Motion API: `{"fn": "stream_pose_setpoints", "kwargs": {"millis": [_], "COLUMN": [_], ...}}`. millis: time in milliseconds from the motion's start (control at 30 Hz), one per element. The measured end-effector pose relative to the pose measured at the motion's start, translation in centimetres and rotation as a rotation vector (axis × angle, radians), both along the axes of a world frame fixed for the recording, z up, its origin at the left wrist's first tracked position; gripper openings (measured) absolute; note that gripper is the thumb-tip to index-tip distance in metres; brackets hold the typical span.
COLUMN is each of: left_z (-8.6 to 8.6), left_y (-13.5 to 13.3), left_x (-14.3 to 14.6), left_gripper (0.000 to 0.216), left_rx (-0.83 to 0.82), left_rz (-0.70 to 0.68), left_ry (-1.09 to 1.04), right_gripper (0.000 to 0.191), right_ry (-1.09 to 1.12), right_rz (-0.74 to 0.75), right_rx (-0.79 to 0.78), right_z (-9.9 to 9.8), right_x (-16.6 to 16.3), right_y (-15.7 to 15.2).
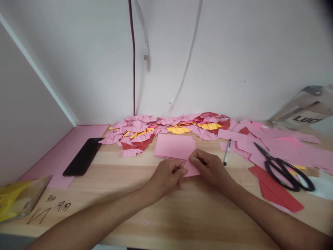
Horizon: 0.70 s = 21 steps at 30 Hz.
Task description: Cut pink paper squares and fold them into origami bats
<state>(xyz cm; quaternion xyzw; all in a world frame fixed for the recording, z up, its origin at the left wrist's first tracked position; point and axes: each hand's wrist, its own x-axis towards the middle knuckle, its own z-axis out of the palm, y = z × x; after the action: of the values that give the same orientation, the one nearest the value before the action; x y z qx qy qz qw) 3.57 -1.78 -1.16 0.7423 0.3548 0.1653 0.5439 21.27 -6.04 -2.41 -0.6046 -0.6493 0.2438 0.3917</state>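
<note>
A small sheet of pink paper (pixel 191 169) is pinched between my two hands, just above the wooden table. My left hand (pixel 168 175) is closed on its left corner, with thumb and fingers together. On the upper right, my right hand (pixel 209 168) grips the same sheet, partly covering it. Directly behind lies a stack of pink paper sheets (pixel 174 146). Beyond that, folded paper shapes (pixel 178 129) in pink, yellow and red are heaped along the wall, some with small dots drawn on them.
Black-handled scissors (pixel 283 168) lie at the right on pink scraps (pixel 286 146) and red paper (pixel 277 189). A marker (pixel 227 152) rests beyond my right hand. At the left are a black phone (pixel 82 157), large pink sheets (pixel 62 156) and a yellow packet (pixel 20 198). Cables (pixel 133 55) hang along the wall.
</note>
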Motion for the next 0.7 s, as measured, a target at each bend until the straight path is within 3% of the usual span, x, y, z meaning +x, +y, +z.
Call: {"fn": "stream_pose_setpoints", "kwargs": {"millis": [100,300,700], "left_z": [-0.3,-0.6,-1.1], "left_y": [-0.7,-1.3,-0.7], "left_x": [-0.2,-0.6,-0.6], "left_gripper": [0.026,0.022,0.019], "left_rx": [-0.020,-0.143,-0.054], "left_rz": [0.081,0.111,0.071], "left_ry": [-0.024,0.009,0.066], "right_gripper": [0.026,0.030,0.032], "right_ry": [-0.024,-0.014,-0.046], "right_rz": [0.004,0.035,0.045], "right_rx": [-0.034,-0.079,-0.059], "right_z": [-0.1,-0.7,-0.9], "right_x": [0.2,0.3,0.5], "right_y": [-0.1,-0.3,-0.3]}}
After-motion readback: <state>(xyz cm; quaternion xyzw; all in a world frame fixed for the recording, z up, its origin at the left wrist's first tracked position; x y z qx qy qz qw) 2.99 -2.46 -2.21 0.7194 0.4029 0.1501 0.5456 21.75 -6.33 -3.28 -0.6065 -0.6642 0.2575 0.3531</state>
